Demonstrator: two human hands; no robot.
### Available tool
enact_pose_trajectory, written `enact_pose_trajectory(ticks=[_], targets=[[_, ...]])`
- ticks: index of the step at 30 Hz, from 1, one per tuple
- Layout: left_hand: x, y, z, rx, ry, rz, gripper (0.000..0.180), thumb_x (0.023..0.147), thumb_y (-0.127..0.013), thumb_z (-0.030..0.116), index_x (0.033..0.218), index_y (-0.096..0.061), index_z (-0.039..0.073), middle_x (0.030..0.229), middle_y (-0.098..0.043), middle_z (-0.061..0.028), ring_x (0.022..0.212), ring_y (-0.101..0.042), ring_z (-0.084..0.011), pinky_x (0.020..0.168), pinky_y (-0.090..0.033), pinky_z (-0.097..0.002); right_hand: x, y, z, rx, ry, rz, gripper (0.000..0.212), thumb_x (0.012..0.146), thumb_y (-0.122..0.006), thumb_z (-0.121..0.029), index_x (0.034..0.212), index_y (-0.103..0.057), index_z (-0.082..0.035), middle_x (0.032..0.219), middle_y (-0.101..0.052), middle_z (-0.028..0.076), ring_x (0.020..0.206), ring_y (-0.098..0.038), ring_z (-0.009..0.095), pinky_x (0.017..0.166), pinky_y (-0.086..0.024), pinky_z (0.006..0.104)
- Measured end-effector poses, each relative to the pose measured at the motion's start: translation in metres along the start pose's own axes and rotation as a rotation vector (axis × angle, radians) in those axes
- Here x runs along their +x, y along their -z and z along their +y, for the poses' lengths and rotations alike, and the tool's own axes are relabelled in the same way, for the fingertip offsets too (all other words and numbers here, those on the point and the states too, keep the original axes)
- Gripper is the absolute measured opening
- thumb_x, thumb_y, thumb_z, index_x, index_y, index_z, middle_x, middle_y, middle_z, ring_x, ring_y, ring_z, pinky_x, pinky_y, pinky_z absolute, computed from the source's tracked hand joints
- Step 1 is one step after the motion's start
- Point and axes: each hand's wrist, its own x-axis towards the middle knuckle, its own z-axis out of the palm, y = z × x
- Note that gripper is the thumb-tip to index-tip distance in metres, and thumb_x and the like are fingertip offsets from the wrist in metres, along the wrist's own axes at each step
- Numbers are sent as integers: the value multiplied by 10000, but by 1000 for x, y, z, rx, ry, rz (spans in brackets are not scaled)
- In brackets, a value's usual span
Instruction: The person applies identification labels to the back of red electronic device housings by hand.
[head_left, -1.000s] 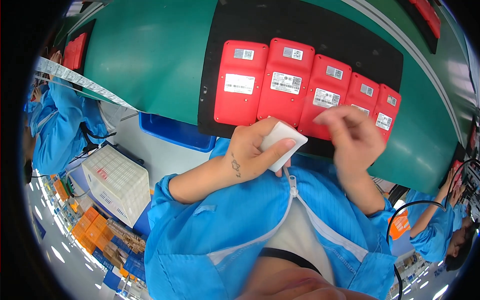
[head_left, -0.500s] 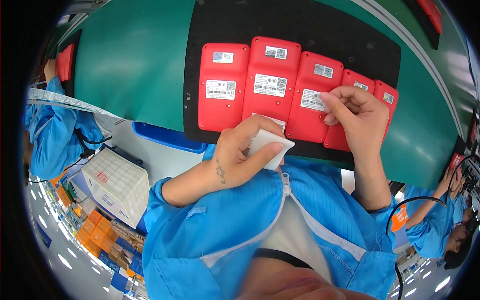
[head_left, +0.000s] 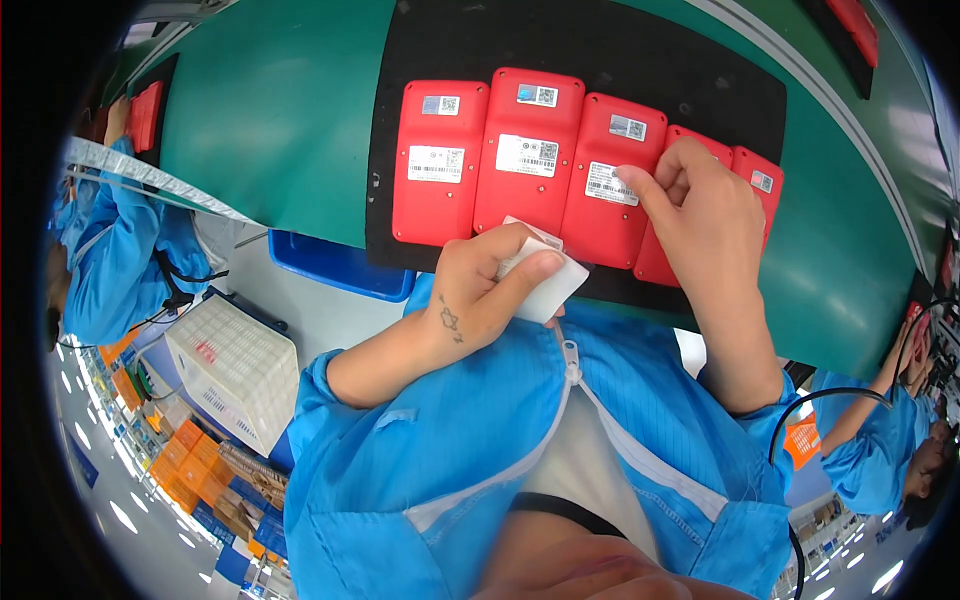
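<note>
Several red handheld device housings lie back side up in a row, their white printed labels showing. My right hand (head_left: 700, 205) is over the third red housing (head_left: 610, 235) from the left. Its fingers are curled in, and the thumb touches the upper right part of that housing's larger white label (head_left: 607, 185). Whether anything is pinched in those fingers is hidden. In front of the second red housing (head_left: 530, 190), my left hand (head_left: 485, 285) is closed around a small stack of white label sheets (head_left: 550, 288), thumb on top.
A black mat (head_left: 690, 60) lies under the housings on a green worktop (head_left: 270, 110). Below the worktop's left part are a blue bin (head_left: 330, 265) and a white slotted basket (head_left: 235, 365). Co-workers in blue sit at far left and right. A black cable (head_left: 830, 397) loops at right.
The row of housings and the mat appear slightly higher and further left in view. My right thumb stays at the third housing's label, while its fingers have shifted slightly upward. The left hand keeps the sheets.
</note>
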Motion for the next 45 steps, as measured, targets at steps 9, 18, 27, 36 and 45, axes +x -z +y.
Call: enact_pose_trajectory(ticks=[9,18,27,36,45], targets=[[6,-23,3,-132,5,29,210,840,-501,196,879,-544,-6,742,-602,-115,627,-614,-141,498,-492,-216,-50,-24,8,1090,258,39,107,737,-589,10,838,-558,29,728,-570,67,655,-554,102,563,-439,189],[9,-23,0,312,-123,-137,217,754,-621,206,844,-593,10,777,-622,-112,711,-613,-158,563,-481,-235,-25,13,54,970,-213,-9,93,729,-629,-56,780,-594,14,640,-586,74,557,-567,89,498,-458,186],[12,-28,2,110,-4,-116,200,799,-561,163,954,-526,41,861,-591,-116,739,-606,-171,578,-494,-248,-24,9,52,820,-254,-25,132,717,-647,-79,777,-607,31,593,-575,70,473,-533,71,440,-409,148],[14,-30,6,6,46,-100,195,831,-514,193,941,-510,31,835,-586,-136,687,-613,-169,534,-493,-227,-21,9,49,692,-171,-14,148,725,-649,-118,772,-588,9,592,-580,81,503,-554,87,449,-419,161],[14,-37,0,58,27,-47,215,813,-545,205,874,-561,-1,806,-604,-117,659,-613,-146,504,-491,-208,-53,-7,40,1195,100,-244,186,695,-662,-46,850,-560,-30,769,-538,13,615,-535,41,510,-402,147]])
